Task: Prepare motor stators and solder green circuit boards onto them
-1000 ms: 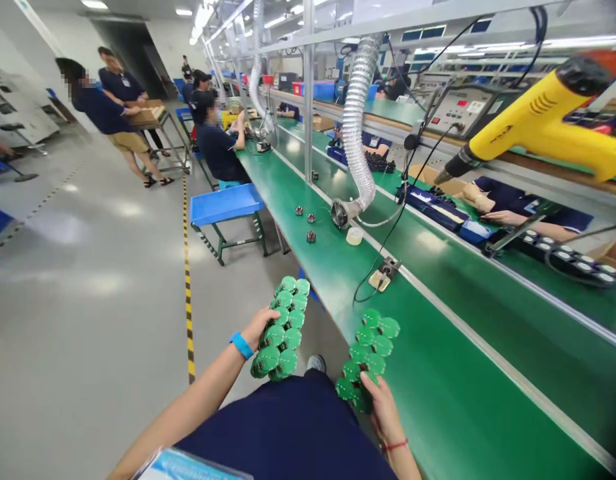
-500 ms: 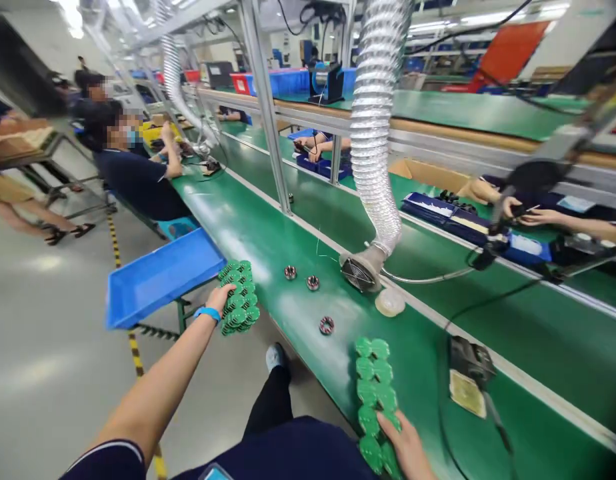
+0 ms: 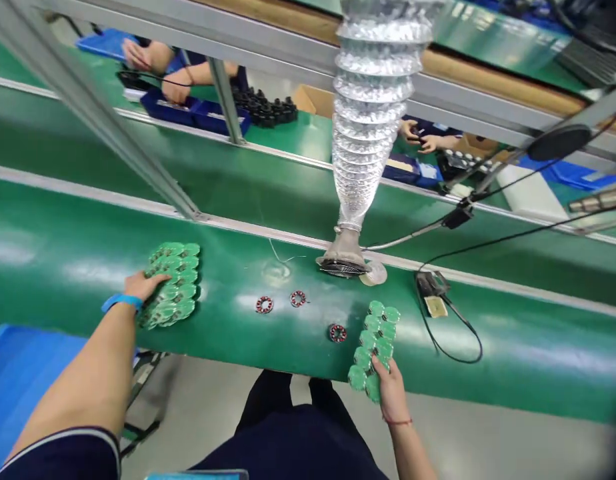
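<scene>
Nearest, bottom of view: wearer's dark top (image 3: pixel 293 447); blue tray (image 3: pixel 28 393) lower left, below bench level. Right hand (image 3: pixel 392 390), red string (image 3: pixel 398 421) at wrist, grasps the lower right part of a green disc panel (image 3: pixel 374 343), thumb on top; panel is two columns of round boards, slightly slanted, running up and left away from the fingers, over the front part of the green bench (image 3: pixel 298 347). Left hand (image 3: pixel 143 287), blue band (image 3: pixel 122 302) at wrist, grips a thicker green disc stack (image 3: pixel 181 287) by its left side, thumb over the top; most of it sticks out to the right of the hand. Cannot tell if panel or stack touches the bench. Between them, well apart from the left hand: three red-and-black rings (image 3: pixel 333 333) on the bench, one just left of the panel, two further left. Right of the panel, near it: black holder (image 3: pixel 432 285) with yellow pad (image 3: pixel 436 307) and looped cable (image 3: pixel 458 361). Behind the rings, duct nozzle (image 3: pixel 343 257) beside pale roll (image 3: pixel 375 273), silver duct (image 3: pixel 371 127) rising above. Metal post (image 3: pixel 123 140) at left. Farther back: co-workers' hands (image 3: pixel 177 85), dark blue bins (image 3: pixel 221 119), heap of black parts (image 3: pixel 265 110).
</scene>
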Demonstrator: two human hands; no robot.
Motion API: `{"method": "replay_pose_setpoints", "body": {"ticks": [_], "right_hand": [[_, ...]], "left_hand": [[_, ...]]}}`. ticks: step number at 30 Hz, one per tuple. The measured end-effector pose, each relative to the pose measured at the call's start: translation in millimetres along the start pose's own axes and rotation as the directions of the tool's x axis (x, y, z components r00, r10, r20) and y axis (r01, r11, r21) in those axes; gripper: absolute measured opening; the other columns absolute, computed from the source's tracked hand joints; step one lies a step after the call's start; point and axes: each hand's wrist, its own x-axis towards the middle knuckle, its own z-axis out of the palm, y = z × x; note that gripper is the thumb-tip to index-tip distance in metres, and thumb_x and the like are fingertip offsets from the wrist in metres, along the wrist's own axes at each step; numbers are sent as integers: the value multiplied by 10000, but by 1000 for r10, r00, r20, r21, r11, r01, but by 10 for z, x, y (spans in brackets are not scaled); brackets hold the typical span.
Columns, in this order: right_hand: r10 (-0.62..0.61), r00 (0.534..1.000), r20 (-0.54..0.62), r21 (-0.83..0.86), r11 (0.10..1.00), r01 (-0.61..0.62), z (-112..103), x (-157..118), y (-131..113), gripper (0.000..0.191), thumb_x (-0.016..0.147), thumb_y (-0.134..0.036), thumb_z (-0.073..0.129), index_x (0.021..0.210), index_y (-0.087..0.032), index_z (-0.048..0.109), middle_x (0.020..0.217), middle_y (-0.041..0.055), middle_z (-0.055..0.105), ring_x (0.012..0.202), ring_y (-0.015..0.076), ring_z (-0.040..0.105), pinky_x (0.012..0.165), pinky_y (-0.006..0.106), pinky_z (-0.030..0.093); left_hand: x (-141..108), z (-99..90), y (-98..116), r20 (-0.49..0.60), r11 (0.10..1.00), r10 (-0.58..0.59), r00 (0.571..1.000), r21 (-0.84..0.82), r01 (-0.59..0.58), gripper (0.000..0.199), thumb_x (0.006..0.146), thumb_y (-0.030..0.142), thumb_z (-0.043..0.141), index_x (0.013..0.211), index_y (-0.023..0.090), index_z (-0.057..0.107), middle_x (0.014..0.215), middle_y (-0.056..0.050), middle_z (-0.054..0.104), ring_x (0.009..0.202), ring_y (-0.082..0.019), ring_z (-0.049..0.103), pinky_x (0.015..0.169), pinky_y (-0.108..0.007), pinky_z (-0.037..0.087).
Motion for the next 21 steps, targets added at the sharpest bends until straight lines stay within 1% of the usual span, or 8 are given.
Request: {"method": "replay_pose_setpoints", "body": {"ticks": [2,4,7,9,12,15,17,21], "right_hand": [[-27,997,-67,10,1000,28,-54,134,12,406,686,-442,718,1036,-245,660,1052,35,699,970,240,622,888,426,475],[-60,993,-103,-4,998,60,-129,339,-26,406,678,-442,707,1014,-219,659,1027,42,698,968,241,617,905,432,460],[-133,976,-175,-73,990,122,-290,695,-155,443,610,-383,742,983,-162,648,1074,92,667,1074,279,556,968,442,404],[-198,950,-241,-127,977,172,-437,846,-219,480,612,-337,735,1033,-143,614,1206,128,589,1196,290,459,1023,428,347],[-268,927,-263,-179,958,226,-726,781,-133,477,703,-313,661,1143,-162,558,1313,122,478,1229,261,413,1047,398,315],[-242,951,-192,-188,960,206,-1110,426,235,329,696,-284,661,1022,-250,626,1109,72,563,1072,255,509,994,378,365],[-164,979,-119,-176,974,142,-1377,176,571,139,651,-246,692,779,-292,664,879,41,594,938,274,563,931,399,413],[42,999,10,-95,995,-41,-1662,67,1166,148,673,-207,729,601,-278,621,684,1,575,682,205,578,770,395,493]], "left_hand": [[-21,90,71,-110,994,26,994,109,-14,542,798,307,646,1154,-13,393,1365,-210,358,1303,-459,264,1034,-619,232],[-140,253,197,-175,977,146,974,180,-115,631,828,299,588,1278,-13,274,1446,-256,198,1345,-466,156,1061,-631,137],[-552,681,456,-109,898,404,908,236,-372,638,828,246,547,1322,-24,245,1449,-271,207,1366,-423,140,1106,-570,107],[-1012,1084,599,45,791,575,817,223,-569,587,812,242,553,1305,15,329,1434,-238,298,1362,-376,221,1131,-502,149],[-1890,1748,648,301,601,735,607,124,-789,496,775,263,581,1233,99,483,1381,-193,443,1311,-327,372,1115,-424,263],[-2653,2278,502,478,462,776,412,14,-887,442,742,232,575,1182,202,577,1309,-110,563,1189,-292,526,1043,-417,382],[-2915,2491,392,547,363,780,303,-2,-932,489,775,252,538,1259,184,542,1365,-141,517,1230,-318,497,1040,-472,379],[-2855,2690,394,581,235,762,287,165,-958,618,798,400,552,1335,99,490,1439,-231,403,1323,-369,392,1081,-508,317]]}}
